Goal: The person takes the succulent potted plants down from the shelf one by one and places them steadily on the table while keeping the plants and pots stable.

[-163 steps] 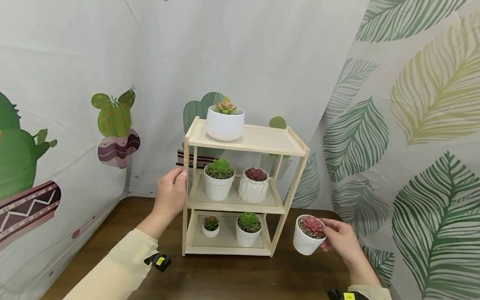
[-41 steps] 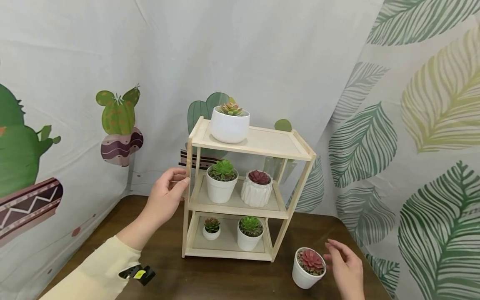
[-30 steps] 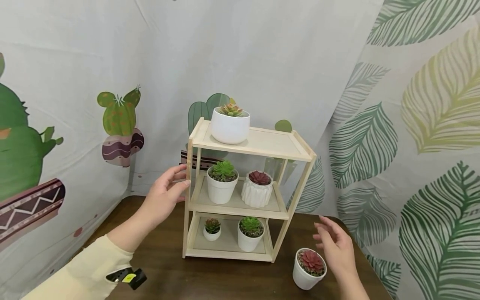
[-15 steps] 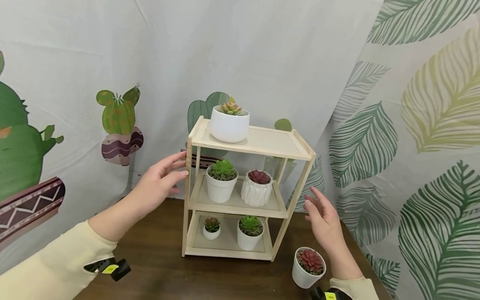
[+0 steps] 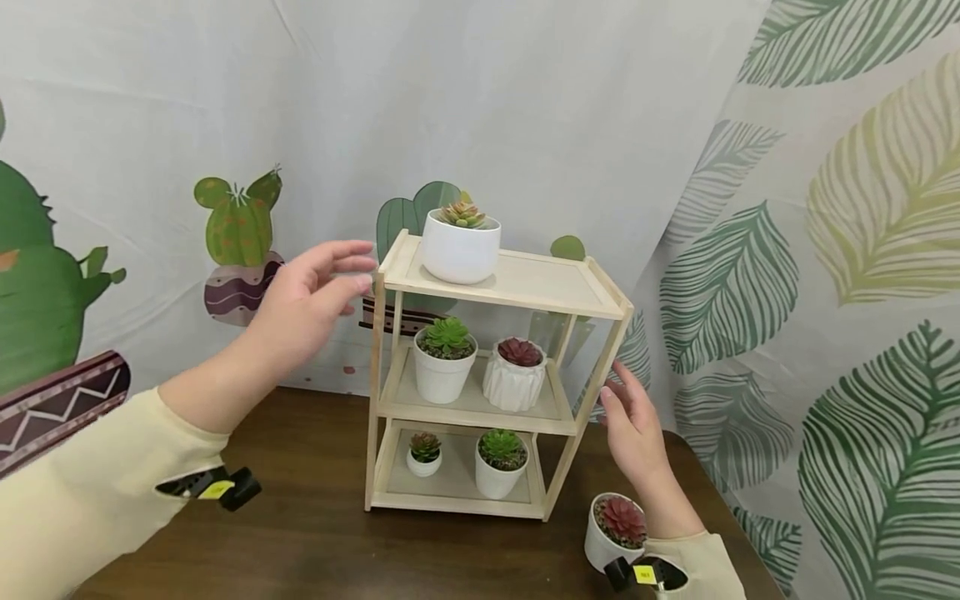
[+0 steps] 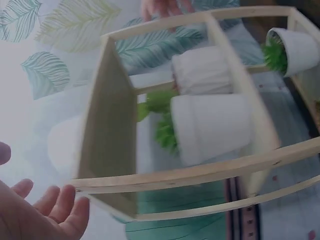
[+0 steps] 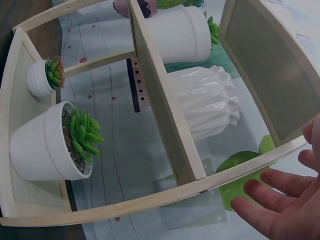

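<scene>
A pale wooden three-tier shelf [image 5: 547, 280] stands on the brown table between my two hands. My left hand [image 5: 306, 293] is beside its upper left corner, fingers loosely extended and holding nothing. Near the right post, my right hand [image 5: 633, 423] has its fingers spread, also with nothing in them. A round white pot [image 5: 461, 252] with a succulent sits at the left of the top tier. The middle tier bears a green succulent pot [image 5: 443, 375] and a ribbed white pot [image 5: 514, 383]. Below are a tiny pot [image 5: 424, 463] and another green succulent pot [image 5: 498, 478].
A white pot with a red succulent [image 5: 603, 540] stands on the table [image 5: 315, 500] right of the shelf, partly hidden by my right wrist's camera strap. Behind hangs a pale cloth [image 5: 585, 125] printed with cacti and leaves.
Earlier my right hand held the red succulent pot; it now stands on the table. That hand moved up-left to the right post. My left hand let go of the left post and rose towards the top.
</scene>
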`<action>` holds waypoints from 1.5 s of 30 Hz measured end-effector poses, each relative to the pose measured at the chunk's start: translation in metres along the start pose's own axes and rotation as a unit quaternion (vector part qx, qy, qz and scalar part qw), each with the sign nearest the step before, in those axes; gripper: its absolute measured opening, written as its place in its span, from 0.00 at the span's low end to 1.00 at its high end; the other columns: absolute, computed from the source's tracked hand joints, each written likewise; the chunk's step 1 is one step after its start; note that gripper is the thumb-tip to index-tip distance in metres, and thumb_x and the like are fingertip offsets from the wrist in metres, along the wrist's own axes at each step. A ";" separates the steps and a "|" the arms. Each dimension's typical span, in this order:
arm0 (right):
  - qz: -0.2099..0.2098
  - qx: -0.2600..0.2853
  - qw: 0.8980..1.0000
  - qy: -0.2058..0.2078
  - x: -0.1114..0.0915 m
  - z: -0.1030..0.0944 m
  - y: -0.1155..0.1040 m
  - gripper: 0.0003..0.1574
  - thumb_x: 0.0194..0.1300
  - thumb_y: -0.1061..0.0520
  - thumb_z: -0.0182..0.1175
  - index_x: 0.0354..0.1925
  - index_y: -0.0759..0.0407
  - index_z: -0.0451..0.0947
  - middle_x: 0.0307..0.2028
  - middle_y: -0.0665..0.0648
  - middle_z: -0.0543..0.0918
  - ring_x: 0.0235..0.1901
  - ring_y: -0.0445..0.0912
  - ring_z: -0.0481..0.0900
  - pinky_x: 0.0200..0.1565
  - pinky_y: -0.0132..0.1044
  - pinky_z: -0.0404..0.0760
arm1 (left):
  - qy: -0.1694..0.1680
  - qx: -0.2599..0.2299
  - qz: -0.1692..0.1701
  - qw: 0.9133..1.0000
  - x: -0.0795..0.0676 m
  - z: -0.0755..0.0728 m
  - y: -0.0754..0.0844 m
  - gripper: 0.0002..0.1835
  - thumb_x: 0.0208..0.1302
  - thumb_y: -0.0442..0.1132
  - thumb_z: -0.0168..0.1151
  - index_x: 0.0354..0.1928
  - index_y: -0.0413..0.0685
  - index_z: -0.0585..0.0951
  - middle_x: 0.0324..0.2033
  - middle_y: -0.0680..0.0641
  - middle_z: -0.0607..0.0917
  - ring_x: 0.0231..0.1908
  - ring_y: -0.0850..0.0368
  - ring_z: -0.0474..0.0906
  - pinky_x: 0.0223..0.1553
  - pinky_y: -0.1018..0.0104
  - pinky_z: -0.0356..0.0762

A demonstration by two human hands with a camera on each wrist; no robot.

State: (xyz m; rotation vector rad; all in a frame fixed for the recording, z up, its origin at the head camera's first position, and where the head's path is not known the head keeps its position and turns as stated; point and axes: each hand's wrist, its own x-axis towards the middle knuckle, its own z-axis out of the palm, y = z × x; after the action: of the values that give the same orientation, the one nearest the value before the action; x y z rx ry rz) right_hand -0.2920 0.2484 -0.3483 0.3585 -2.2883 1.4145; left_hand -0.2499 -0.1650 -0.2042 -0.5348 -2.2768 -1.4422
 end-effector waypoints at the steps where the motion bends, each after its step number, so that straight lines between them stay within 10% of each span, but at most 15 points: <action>1: 0.004 0.000 1.000 0.003 0.000 0.001 0.000 0.33 0.82 0.55 0.45 0.80 0.59 0.55 0.66 0.74 0.76 0.62 0.64 0.80 0.46 0.21 0.80 | 0.005 -0.001 0.001 1.000 0.004 0.000 0.006 0.24 0.79 0.46 0.51 0.73 0.54 0.71 0.64 0.43 0.80 0.54 0.56 0.80 0.49 0.70 0.82; 13: -0.005 -0.016 0.999 0.046 0.007 0.011 0.005 0.26 0.81 0.55 0.46 0.73 0.57 0.68 0.52 0.67 0.88 0.44 0.38 0.85 0.41 0.26 0.83 | -0.053 -0.053 -0.066 0.995 0.052 0.008 0.044 0.27 0.77 0.50 0.51 0.75 0.58 0.68 0.70 0.47 0.75 0.66 0.49 0.77 0.66 0.49 0.78; 33: -0.012 -0.032 0.998 0.045 0.006 0.016 0.006 0.25 0.81 0.58 0.44 0.71 0.59 0.70 0.49 0.67 0.87 0.40 0.44 0.84 0.39 0.27 0.82 | -0.098 -0.071 -0.201 0.972 0.124 0.013 0.072 0.33 0.75 0.40 0.43 0.80 0.62 0.59 0.80 0.50 0.59 0.78 0.45 0.59 0.77 0.44 0.61; 45: -0.015 -0.051 0.997 0.052 0.006 0.016 0.006 0.25 0.82 0.55 0.44 0.71 0.57 0.71 0.46 0.66 0.88 0.38 0.47 0.84 0.39 0.27 0.81 | -0.077 -0.065 -0.244 0.965 0.148 0.028 0.064 0.30 0.69 0.35 0.43 0.73 0.49 0.66 0.78 0.51 0.60 0.75 0.44 0.64 0.70 0.41 0.72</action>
State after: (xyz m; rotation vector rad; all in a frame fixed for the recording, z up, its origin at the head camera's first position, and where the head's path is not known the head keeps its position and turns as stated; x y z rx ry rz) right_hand -0.3033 0.2362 -0.3562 0.2800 -2.2507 1.2662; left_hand -0.3466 -0.0978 -0.0902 -0.1201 -2.5702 -1.8420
